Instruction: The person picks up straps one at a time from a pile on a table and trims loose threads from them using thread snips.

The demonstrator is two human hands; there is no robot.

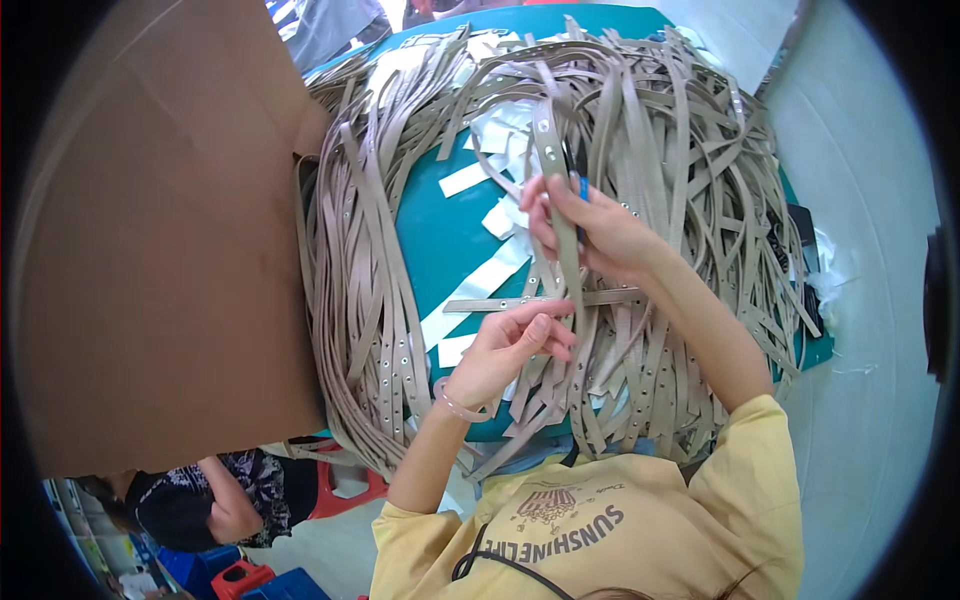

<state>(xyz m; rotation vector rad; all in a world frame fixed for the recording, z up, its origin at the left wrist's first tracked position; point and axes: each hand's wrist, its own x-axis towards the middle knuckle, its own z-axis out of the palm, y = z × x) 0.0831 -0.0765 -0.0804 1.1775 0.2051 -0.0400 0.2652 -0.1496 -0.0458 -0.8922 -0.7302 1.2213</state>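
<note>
My right hand [588,228] holds one taupe strap [552,160] upright over the pile, together with a thin blue-tipped tool [581,186] between its fingers. The lower part of that same strap runs down to my left hand [510,350], which pinches it just above a horizontal strap [530,302] lying across the pile. Both hands work over a teal table [450,225] heaped with many taupe punched straps [690,180]. White paper slips [480,285] lie on the bare teal patch to the left of my hands.
A big brown cardboard sheet [160,240] stands at the left edge of the table. Below it another person in a dark patterned top [225,490] sits beside a red stool [345,490]. A dark flat object [805,240] rests at the table's right edge.
</note>
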